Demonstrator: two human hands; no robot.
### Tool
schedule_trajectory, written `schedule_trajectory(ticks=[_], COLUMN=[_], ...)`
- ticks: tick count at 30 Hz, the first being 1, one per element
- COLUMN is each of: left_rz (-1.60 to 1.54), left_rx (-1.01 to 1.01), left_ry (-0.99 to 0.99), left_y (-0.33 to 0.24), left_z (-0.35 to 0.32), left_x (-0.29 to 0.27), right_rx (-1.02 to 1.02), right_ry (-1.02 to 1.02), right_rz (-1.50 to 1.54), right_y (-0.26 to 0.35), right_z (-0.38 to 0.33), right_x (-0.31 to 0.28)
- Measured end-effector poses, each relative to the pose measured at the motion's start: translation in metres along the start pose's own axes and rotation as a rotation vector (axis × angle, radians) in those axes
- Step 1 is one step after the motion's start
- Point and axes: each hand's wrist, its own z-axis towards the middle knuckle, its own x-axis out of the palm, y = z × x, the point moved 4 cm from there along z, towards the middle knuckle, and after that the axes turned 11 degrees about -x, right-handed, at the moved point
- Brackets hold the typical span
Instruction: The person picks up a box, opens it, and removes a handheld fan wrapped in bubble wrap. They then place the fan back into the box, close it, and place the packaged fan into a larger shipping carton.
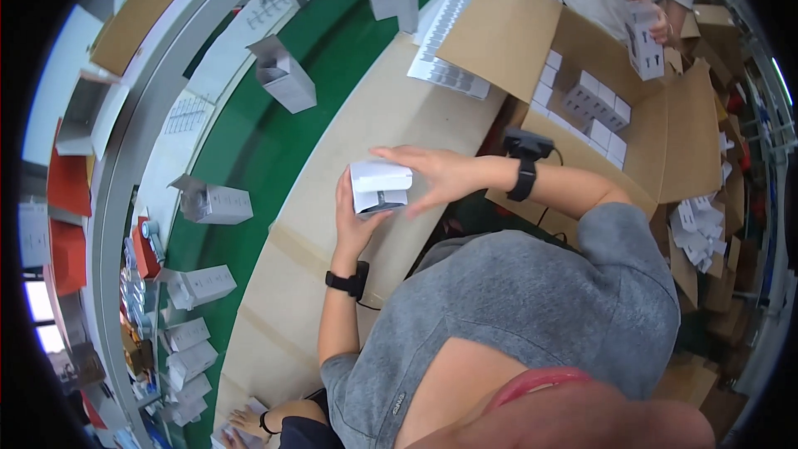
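Note:
A small white carton (381, 176) is held up over the beige work table. My left hand (356, 231) is wrapped around its left side and underside, with the thumb across the near face. A folded flap shows along the top of the carton, and a dark patch marks its near side. My right hand (432, 173) lies at the carton's right and far edge, its fingers stretched out and the thumb apart. Fingertips of that hand appear to touch the far top edge. Both wrists wear black straps, and a dark device sits on the right one.
A large open cardboard box (573, 129) with white cartons stands at the right. Open white cartons (287, 83) line the green conveyor belt (249, 129) on the left. A co-worker's hands (636, 0) hold a carton at top right; another person's hand (247, 421) is at lower left.

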Motion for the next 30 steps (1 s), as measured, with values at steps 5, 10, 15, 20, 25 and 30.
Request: schedule_trajectory(ticks=[5,10,15,20,25,30], left_rz=[0.027,0.622,0.44,0.294,0.326,0.508], left_rx=[-0.03,-0.112,-0.072,-0.155,-0.327,0.373], left_ry=[-0.078,-0.291,-0.499,-0.497,-0.474,-0.869], left_y=[0.013,-0.004,0.003,0.01,0.021,-0.029], left_z=[0.01,-0.001,-0.014,-0.033,-0.04,-0.05], left_x=[0.003,-0.009,-0.016,-0.012,-0.018,-0.01], right_rx=[0.527,0.579,0.007,-0.431,-0.372,-0.348], right_ry=[-0.081,-0.194,-0.328,0.335,0.377,0.212], right_rz=[0.495,0.64,-0.222,-0.426,-0.459,-0.394], right_y=[-0.096,-0.114,-0.006,0.023,0.005,0.007], right_z=[0.009,0.0,0.008,0.007,-0.031,-0.045], right_x=[0.03,0.031,0.016,0.073,0.056,0.061])
